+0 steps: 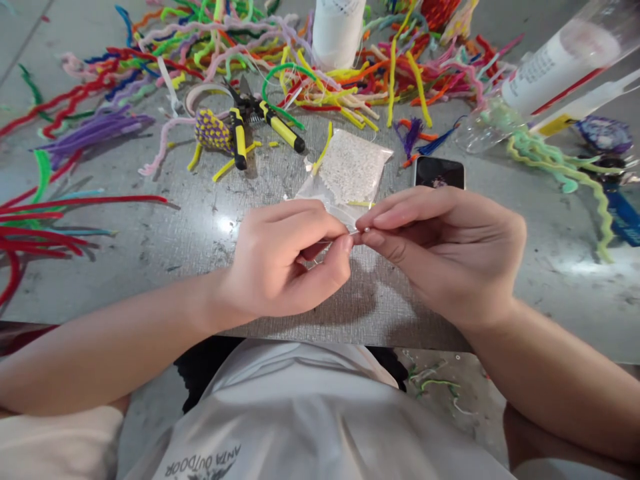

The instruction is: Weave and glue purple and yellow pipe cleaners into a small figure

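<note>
My left hand pinches a thin pale thread, its thumb and forefinger pressed together. Facing it, my right hand holds a tiny white bead between thumb and forefinger. The fingertips of both hands nearly meet over the table's near part. Whether the thread passes through the bead is too small to tell. Just beyond the hands lies a clear plastic bag full of small white beads. A phone rests behind my right hand, partly covered by it.
Yellow-handled pliers lie beyond my left hand, beside a yellow and purple woven piece. Many coloured pipe cleaners heap along the back. A white bottle stands among them; a clear container is at the right.
</note>
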Motion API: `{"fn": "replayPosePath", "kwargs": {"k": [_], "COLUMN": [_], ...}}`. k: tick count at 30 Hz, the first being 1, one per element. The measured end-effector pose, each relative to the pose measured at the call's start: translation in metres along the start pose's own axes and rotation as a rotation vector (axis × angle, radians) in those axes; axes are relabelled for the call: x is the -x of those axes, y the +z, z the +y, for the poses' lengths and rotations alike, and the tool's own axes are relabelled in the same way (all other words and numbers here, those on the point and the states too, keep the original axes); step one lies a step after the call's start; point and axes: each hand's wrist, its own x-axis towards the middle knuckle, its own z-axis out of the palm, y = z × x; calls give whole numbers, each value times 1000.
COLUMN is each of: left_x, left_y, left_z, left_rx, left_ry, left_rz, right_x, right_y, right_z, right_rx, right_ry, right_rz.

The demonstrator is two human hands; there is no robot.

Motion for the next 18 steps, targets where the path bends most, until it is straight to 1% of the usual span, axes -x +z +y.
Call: {"fn": "replayPosePath", "kwargs": {"k": [5, 11, 18], "left_x": [1, 2, 1], "left_y": [1, 1, 2], "left_z": [-2, -2, -1], "left_rx": [-36, -27, -39], "left_ry": [29, 21, 26], "left_rz": [-11, -12, -19], "right_x": [1, 1, 2], "right_y": [0, 0, 0], "right_z": [0, -1, -1], "right_rx": [16, 69, 71], "right_ry": [-16, 11, 30], "right_rz": [-11, -6, -5]}}
